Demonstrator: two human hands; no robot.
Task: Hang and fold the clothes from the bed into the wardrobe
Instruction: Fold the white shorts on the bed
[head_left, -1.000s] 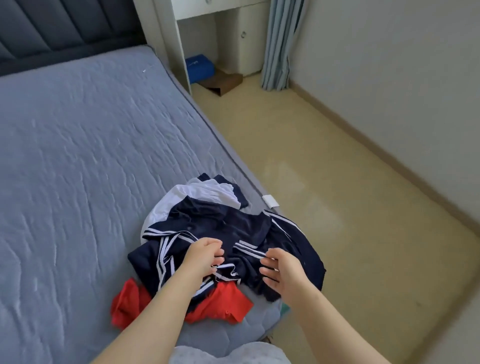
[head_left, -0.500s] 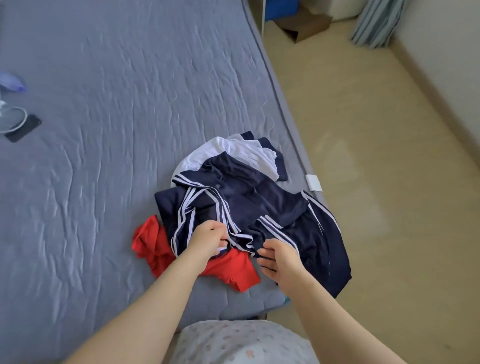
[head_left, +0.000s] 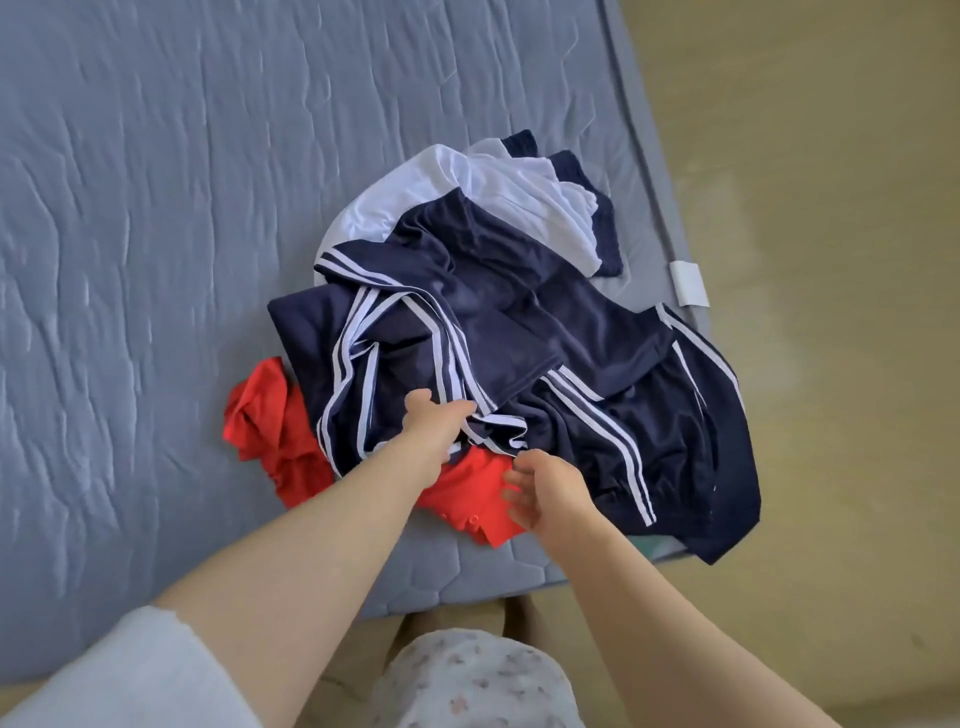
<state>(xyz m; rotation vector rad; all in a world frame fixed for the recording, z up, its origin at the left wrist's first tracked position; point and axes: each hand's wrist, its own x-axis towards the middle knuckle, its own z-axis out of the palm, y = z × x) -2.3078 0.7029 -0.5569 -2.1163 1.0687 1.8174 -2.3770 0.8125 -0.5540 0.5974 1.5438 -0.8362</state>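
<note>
Navy garments (head_left: 519, 322) with white stripes lie in a crumpled pile near the right edge of the grey-blue quilted bed (head_left: 156, 208) in the head view, overlapping a white garment (head_left: 467, 192) on the far side and a red garment (head_left: 270, 415) on the near side. The left hand (head_left: 439, 428) grips a striped fold of the navy fabric, while the right hand (head_left: 545, 486) hovers just beside it, apart from it, fingers loosely spread over the red garment and holding nothing. One navy piece hangs over the bed edge toward the beige floor (head_left: 831, 208).
</note>
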